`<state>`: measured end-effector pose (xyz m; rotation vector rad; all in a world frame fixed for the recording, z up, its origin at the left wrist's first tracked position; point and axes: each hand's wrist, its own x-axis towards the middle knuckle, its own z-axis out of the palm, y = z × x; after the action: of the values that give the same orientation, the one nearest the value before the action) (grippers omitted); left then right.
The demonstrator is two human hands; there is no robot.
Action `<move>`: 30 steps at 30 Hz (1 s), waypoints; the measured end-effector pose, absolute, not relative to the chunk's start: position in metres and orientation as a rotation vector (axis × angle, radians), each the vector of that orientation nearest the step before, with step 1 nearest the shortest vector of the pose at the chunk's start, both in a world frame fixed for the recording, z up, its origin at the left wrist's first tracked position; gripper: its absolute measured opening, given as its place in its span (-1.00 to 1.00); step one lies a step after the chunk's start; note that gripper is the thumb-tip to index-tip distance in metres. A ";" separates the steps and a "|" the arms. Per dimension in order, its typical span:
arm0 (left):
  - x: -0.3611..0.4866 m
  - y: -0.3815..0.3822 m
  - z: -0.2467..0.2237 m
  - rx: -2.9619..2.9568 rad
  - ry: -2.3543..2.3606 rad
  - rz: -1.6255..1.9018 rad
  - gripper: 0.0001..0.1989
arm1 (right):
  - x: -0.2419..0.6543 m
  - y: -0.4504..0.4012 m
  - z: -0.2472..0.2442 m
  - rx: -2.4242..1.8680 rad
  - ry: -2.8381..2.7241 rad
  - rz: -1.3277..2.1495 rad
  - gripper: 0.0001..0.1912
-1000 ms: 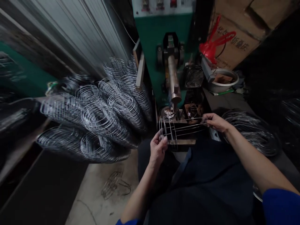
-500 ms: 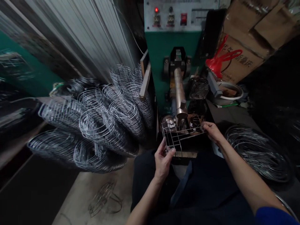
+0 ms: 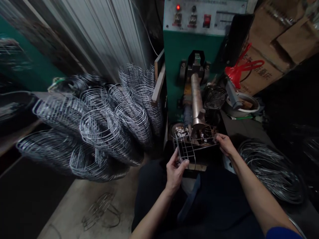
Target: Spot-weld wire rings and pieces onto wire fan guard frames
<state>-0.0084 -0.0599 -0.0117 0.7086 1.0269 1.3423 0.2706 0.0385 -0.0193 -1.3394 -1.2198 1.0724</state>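
A green welding machine [image 3: 189, 56] fills the upper middle of the view, its grey control panel [image 3: 204, 16] on top showing a lit red lamp and a red switch. A corrugated metal wall [image 3: 99, 36] runs down the left side, and in front of it lies a big heap of finished wire frames [image 3: 104, 122], stacked in overlapping rows. Cardboard boxes [image 3: 276, 43] stand at the upper right with a red plastic piece [image 3: 239, 69] against them, and another pile of wire hoops [image 3: 271, 169] rests at the lower right beside the person's right arm. From the machine's front a copper-coloured electrode arm [image 3: 196, 99] slopes down toward the person, with a small round fan [image 3: 214, 98] just to its right and a pale bowl [image 3: 243, 104] farther right. Right under the arm's tip sits the wire basket frame [image 3: 191, 147], a small grid of thin rods held over the person's dark lap. The left hand [image 3: 175, 171] grips the frame's near left corner, its fingers pinching the rods with the thumb on top. The right hand [image 3: 224, 144] holds the frame's right end, fingers curled around the wire. A loose bent wire piece [image 3: 99, 212] lies on the concrete floor [image 3: 74, 212] at lower left.
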 end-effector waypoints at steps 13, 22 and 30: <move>-0.005 -0.046 -0.012 0.690 1.009 1.352 -0.19 | 0.274 0.045 -0.018 -1.366 -1.208 1.055 -0.38; -0.005 -0.044 -0.017 0.731 1.029 1.344 -0.19 | 0.280 0.049 -0.026 -1.343 -1.233 1.033 -0.41; -0.003 -0.042 -0.019 0.687 0.968 1.340 -0.18 | 0.285 0.054 -0.030 -1.315 -1.212 1.047 -0.44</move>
<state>-0.0035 -0.0418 -0.0193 0.6865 0.9681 1.3400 0.2846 0.0539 -0.0295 -1.3148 -1.2119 1.0471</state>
